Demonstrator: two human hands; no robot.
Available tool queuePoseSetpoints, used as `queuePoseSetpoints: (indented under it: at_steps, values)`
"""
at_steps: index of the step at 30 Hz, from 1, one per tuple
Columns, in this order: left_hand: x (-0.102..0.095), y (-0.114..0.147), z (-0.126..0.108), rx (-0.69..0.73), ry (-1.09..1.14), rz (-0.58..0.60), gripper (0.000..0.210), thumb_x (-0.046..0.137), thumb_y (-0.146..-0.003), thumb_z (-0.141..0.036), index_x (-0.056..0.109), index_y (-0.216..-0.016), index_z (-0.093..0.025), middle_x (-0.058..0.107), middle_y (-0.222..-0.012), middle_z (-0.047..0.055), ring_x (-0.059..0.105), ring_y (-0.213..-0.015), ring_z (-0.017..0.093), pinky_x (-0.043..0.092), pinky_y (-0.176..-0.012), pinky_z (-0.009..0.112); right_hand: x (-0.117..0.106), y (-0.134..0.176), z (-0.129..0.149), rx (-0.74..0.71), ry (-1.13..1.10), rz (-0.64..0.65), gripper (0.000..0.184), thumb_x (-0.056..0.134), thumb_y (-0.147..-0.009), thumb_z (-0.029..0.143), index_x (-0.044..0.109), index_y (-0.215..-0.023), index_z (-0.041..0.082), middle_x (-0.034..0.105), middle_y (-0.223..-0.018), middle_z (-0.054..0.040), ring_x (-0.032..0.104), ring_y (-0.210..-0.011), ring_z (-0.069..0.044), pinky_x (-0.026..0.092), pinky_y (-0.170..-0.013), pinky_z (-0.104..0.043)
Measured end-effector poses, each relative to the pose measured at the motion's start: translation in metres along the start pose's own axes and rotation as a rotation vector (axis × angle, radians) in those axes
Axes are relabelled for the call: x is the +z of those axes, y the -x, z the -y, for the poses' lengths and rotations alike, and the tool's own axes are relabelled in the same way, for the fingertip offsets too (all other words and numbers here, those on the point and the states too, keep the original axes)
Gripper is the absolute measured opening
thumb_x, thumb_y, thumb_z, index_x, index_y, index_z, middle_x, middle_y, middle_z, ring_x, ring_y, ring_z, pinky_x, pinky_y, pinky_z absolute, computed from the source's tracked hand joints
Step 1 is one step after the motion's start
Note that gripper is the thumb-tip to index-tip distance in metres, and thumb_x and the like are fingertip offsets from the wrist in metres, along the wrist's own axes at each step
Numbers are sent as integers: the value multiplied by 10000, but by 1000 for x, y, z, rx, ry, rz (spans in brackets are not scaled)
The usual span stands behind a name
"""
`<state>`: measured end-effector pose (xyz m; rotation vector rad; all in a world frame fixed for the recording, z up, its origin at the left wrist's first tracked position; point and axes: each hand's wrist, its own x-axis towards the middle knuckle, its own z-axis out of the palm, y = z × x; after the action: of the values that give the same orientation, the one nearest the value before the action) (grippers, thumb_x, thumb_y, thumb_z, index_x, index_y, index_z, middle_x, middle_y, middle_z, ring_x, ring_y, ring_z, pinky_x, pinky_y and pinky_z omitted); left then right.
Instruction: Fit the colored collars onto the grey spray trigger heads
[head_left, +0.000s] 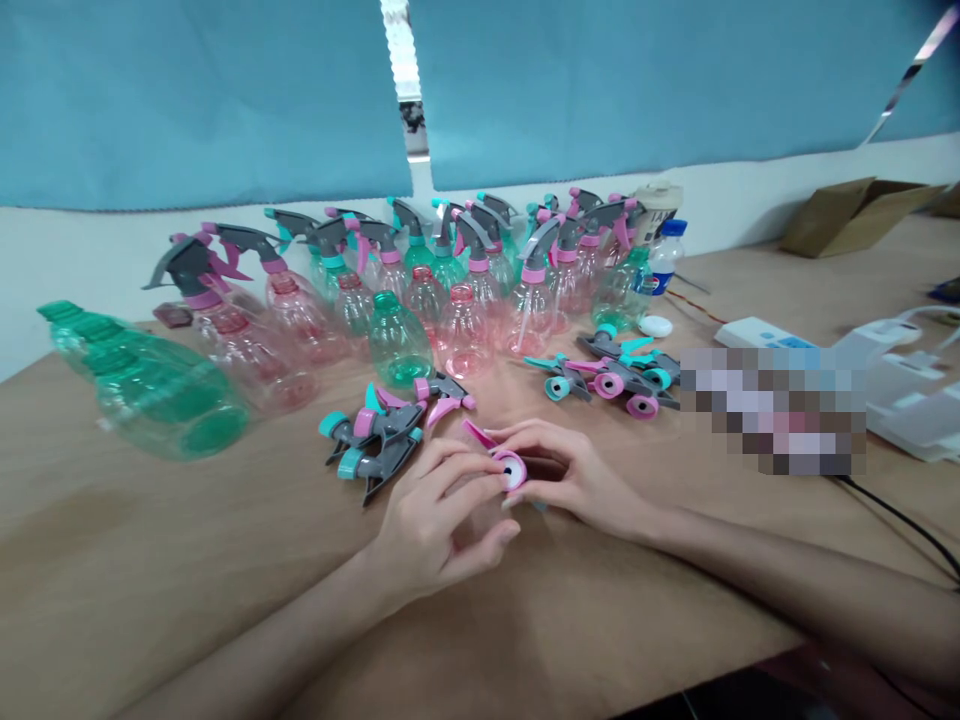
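A spray trigger head with a pink collar [513, 470] is between my two hands, its round white underside with a dark central hole facing me. My right hand [581, 475] grips it from the right, fingers over the top and thumb under the collar. My left hand [439, 505] has its fingertips on the collar's left edge, with its thumb lower and apart. The grey body is mostly hidden by my right fingers. Loose spray heads [382, 435] in pink, teal and grey lie beyond my left hand; another group of spray heads [611, 380] lies beyond my right hand.
Pink and green bottles stand behind, several with spray heads fitted; an open green bottle [403, 345] is in front. Green bottles [169, 400] are at left. A white cap [655, 327], a drink bottle [667, 262], white devices [772, 338] and a cardboard box [855, 218] are at right.
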<state>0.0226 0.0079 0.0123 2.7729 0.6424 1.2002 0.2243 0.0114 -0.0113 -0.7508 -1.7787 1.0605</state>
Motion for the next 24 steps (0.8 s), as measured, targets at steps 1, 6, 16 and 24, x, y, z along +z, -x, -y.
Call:
queuePoseSetpoints:
  at_steps: [1, 6, 16, 24]
  values:
    - [0, 0, 0, 1, -2, 6, 206, 611, -816, -270, 624, -998, -173, 677, -955, 92, 554, -888, 229, 513, -771, 383, 0, 0, 0, 2, 0, 2, 314, 744, -736, 266, 643, -1033, 243, 613, -1189, -63, 573, -1137, -208, 488, -973, -410]
    - [-1, 1, 0, -2, 16, 2, 177, 581, -834, -275, 610, -982, -182, 671, -953, 83, 549, -883, 220, 508, -777, 382, 1, 0, 3, 20, -7, 4, 304, 739, -742, 272, 646, -1029, 239, 625, -1170, -64, 577, -1131, -211, 494, -961, -413]
    - [1, -2, 0, 37, -35, -3, 193, 615, -817, -291, 616, -962, -163, 684, -947, 84, 563, -879, 221, 524, -774, 386, 0, 0, 4, 38, -28, -2, 303, 740, -740, 262, 653, -1028, 232, 612, -1188, -75, 583, -1114, -216, 479, -970, -424]
    - [2, -2, -1, 42, -58, 12, 198, 615, -817, -280, 612, -982, -168, 681, -965, 81, 572, -908, 225, 521, -792, 390, -1, 0, 4, 28, 12, 3, 299, 727, -755, 272, 643, -1039, 230, 625, -1165, -72, 587, -1100, -209, 480, -959, -418]
